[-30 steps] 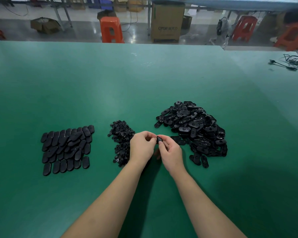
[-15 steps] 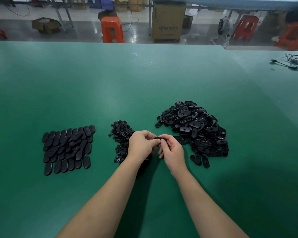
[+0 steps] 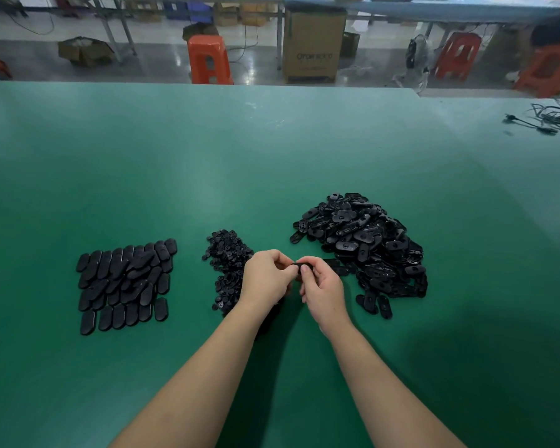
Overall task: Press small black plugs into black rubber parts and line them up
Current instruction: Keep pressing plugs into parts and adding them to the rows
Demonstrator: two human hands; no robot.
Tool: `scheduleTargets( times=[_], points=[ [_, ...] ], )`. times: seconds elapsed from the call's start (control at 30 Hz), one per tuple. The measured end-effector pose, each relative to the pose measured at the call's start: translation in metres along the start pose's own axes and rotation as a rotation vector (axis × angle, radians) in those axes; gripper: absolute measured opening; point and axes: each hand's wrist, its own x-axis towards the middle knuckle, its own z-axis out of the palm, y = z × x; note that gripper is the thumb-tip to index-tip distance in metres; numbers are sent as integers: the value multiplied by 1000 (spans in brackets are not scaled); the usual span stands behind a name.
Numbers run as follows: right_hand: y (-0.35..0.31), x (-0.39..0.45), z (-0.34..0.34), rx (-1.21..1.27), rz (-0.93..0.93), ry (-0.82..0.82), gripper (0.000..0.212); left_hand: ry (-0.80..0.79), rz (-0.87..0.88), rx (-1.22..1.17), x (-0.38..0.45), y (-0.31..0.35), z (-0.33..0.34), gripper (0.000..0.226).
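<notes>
Head view — rubber part (image 3: 304, 264) now turned flat btwn both hands; left hand (image 3: 265, 279) & right hand (image 3: 320, 286) fingers clamped on it. Plug prob. seated; lined-up rows (image 3: 123, 282) at 9 o'clock next.

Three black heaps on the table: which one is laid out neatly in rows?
The left heap: its oval parts lie flat in rows. The middle heap of small plugs and the right heap are loose piles.

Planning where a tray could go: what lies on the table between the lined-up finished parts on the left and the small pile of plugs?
In the head view, only bare green table separates the lined-up parts from the plug pile.
</notes>
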Motion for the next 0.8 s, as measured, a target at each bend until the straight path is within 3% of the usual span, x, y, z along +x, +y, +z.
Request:
scheduleTargets(
  times=[0.47, 0.8],
  points=[
    [0, -1, 0, 42, 2, 5, 20, 43, 53, 65, -5, 1, 7, 5],
    [1, -2, 0, 23, -33, 22, 20, -21, 230, 239, -5, -6, 5, 6]
  ],
)
